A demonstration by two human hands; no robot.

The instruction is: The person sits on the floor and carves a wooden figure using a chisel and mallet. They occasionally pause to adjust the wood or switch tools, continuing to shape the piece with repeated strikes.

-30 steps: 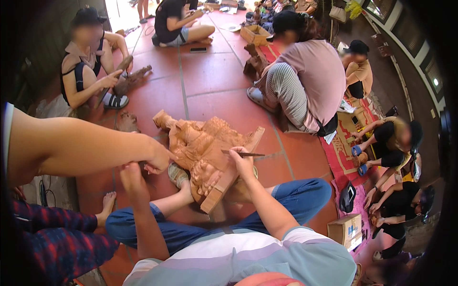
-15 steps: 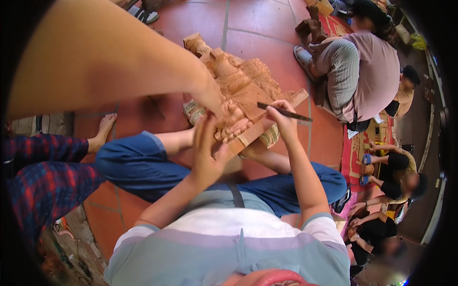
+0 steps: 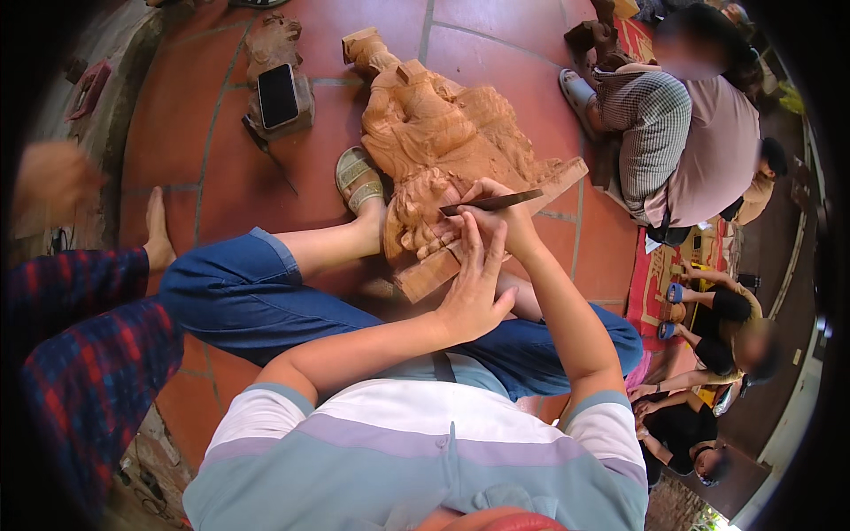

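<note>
A reddish-brown wooden carving [image 3: 443, 133] lies tilted before my crossed legs, with carved figures in its surface and a plain block base at its near end. My right hand [image 3: 500, 212] is closed round a dark, flat carving chisel [image 3: 506, 202] and rests on the carving's near part. The chisel points left, and its tip is over the carved detail. Just below it, my left hand [image 3: 474, 296] has its fingers stretched and apart, close to the tool and the base. Whether those fingertips press the wood or the chisel, I cannot tell.
A black phone [image 3: 277, 96] lies on a wooden block [image 3: 301, 111] on the red tile floor. At the left, a person in plaid trousers [image 3: 97, 354] sits close, a blurred hand [image 3: 57, 186] above. Another person [image 3: 699, 150] crouches at right; others sit beyond.
The other person's arm that reached across onto the carving has withdrawn to the left. My left hand has moved right, and my right hand has brought the chisel left and down onto the carving.
</note>
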